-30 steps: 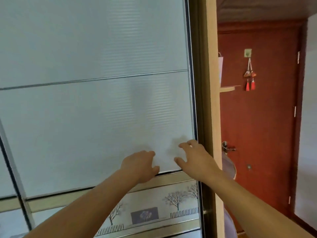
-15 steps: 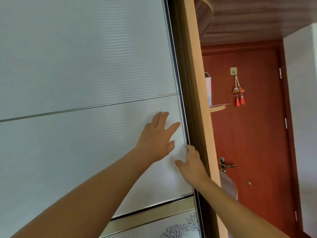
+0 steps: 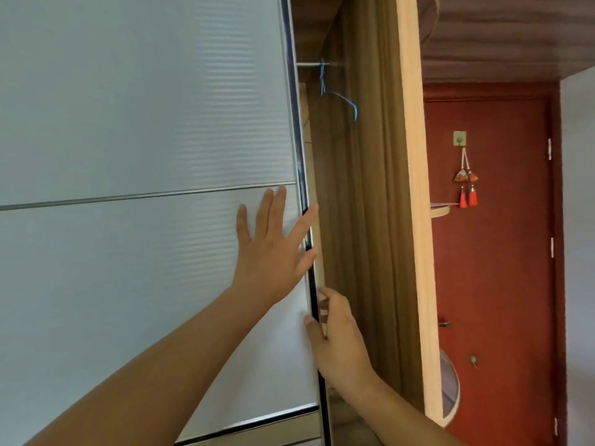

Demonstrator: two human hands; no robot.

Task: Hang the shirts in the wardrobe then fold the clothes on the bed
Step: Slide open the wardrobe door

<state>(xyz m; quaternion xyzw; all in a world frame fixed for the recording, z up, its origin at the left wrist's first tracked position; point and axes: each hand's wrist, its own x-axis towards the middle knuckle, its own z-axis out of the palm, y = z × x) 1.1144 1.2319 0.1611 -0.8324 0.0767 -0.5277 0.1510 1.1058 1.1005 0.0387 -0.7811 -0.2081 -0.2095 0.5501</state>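
Observation:
The wardrobe's frosted white sliding door [image 3: 145, 123] fills the left of the view and stands partly slid open. My left hand [image 3: 273, 249] presses flat on the panel near its dark right edge, fingers straight. My right hand [image 3: 335, 336] grips that door edge [image 3: 314, 300] lower down, fingers curled round it. Through the gap I see the brown wardrobe interior [image 3: 363, 188], a metal rail [image 3: 310, 64] and a blue wire hanger [image 3: 338, 94] on it. No shirts or bed are in view.
The wardrobe's light wooden side panel [image 3: 415, 220] stands right of the gap. Beyond it is a red door [image 3: 502, 284] with a hook and red tassel ornament [image 3: 465, 185]. A small corner shelf [image 3: 441, 209] juts from the wardrobe side.
The door has slid left and a gap has opened, showing the rail and hanger. My right hand's fingers have hooked round the door edge; my left hand stays flat on the panel.

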